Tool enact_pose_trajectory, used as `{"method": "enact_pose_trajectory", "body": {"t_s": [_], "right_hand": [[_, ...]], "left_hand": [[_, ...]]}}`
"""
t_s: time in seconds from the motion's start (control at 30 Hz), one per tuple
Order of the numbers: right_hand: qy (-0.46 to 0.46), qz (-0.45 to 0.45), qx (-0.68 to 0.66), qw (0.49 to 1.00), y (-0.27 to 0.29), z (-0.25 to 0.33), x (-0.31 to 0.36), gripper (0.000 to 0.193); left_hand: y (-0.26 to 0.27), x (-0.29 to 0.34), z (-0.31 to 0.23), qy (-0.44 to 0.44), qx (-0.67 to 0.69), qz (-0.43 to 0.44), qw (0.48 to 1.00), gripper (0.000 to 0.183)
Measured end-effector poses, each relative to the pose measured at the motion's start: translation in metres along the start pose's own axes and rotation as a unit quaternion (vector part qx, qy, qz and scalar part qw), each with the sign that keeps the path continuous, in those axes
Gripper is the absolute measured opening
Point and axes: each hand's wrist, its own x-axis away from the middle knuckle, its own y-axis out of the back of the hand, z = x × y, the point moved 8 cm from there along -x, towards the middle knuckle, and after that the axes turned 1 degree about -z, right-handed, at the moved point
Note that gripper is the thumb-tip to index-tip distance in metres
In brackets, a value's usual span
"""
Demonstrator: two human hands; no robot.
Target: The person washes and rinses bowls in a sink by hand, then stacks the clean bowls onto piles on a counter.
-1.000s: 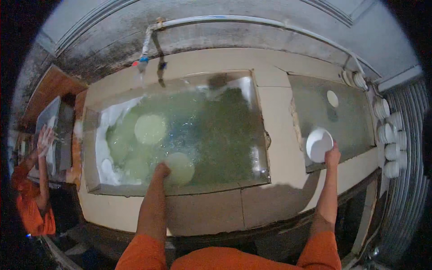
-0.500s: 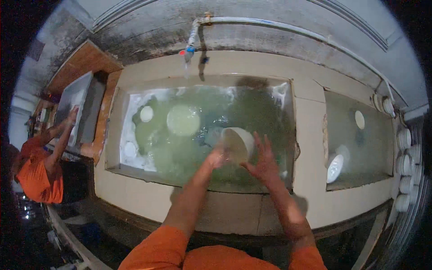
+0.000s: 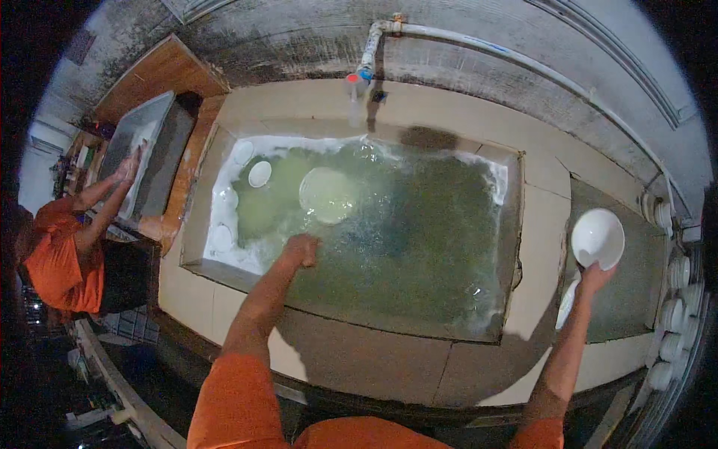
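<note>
White bowl shifts since the last frame: from between both hands over the large basin to the right hand alone, out at 3 o'clock over the small basin. Hands now well apart; left hand moves off toward 8 o'clock. Clock read on the picture, hub at its middle.

Bowl: mouth faces up toward the camera, inside visible. Outline near-round, so long axis can't be told. Can't tell if the base meets the water.

Right hand clamps the bowl's rim at its 6 o'clock; fingertips under the bowl hidden. Right forearm enters from 5 o'clock, points toward 1 o'clock, arm fairly straight. Left forearm enters from 7 o'clock, also points toward 1 o'clock. Left fingers look curled together at the water of the large basin; can't tell if they grip anything.

Around: pale round dish under the water, near the left hand at its 1 o'clock. Small white dish farther out at 10 o'clock. White piece at the bowl's 7 o'clock, in the small basin. Tap at 12 o'clock; co-worker at 9 o'clock.
</note>
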Motion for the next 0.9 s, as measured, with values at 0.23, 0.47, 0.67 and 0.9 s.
{"method": "enact_pose_trajectory", "body": {"t_s": [0.23, 0.47, 0.67, 0.9], "right_hand": [[-0.329, 0.079, -0.156, 0.928, 0.075, -0.172, -0.123, 0.049], [0.316, 0.034, 0.373, 0.872, -0.053, 0.025, 0.07, 0.061], [0.286, 0.496, 0.25, 0.781, -0.196, 0.011, 0.348, 0.075], [-0.005, 0.489, 0.041, 0.871, -0.213, 0.052, 0.363, 0.073]], "left_hand": [[-0.052, -0.054, 0.01, 0.053, -0.233, 0.065, 0.969, 0.038], [-0.059, -0.072, 0.002, -0.016, -0.089, 0.013, 0.996, 0.037], [-0.055, -0.038, -0.035, 0.028, 0.39, -0.109, 0.914, 0.034], [0.01, -0.064, -0.181, 0.077, 0.793, 0.071, 0.601, 0.056]]}}
